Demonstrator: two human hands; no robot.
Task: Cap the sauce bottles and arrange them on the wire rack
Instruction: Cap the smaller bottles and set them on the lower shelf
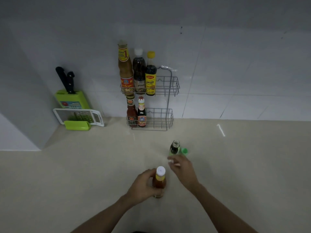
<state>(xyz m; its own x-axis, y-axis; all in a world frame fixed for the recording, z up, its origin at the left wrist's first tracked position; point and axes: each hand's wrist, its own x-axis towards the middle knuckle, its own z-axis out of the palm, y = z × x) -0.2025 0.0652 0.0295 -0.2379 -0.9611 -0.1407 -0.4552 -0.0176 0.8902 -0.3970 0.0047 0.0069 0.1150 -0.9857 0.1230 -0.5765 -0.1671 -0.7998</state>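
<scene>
- Left hand (143, 185): closed around the body of the orange bottle (159, 182), which stands upright on the counter (84, 174).
- Orange bottle: white cap (160, 170) seated on its neck.
- Right hand (181, 167): above the counter just right of the white cap, fingers loosely spread; blurred, so whether it holds anything cannot be told.
- Dark bottle (175, 147): upright on the counter beyond the right hand, mouth uncapped.
- Green cap (184, 151): on the counter just beside the dark bottle, to its right.
- Rack (168, 101): against the wall; upper shelf holds three capped bottles at its left end, lower shelf holds two.
- Knife block (72, 100) and grater (80, 116): left of the rack.
</scene>
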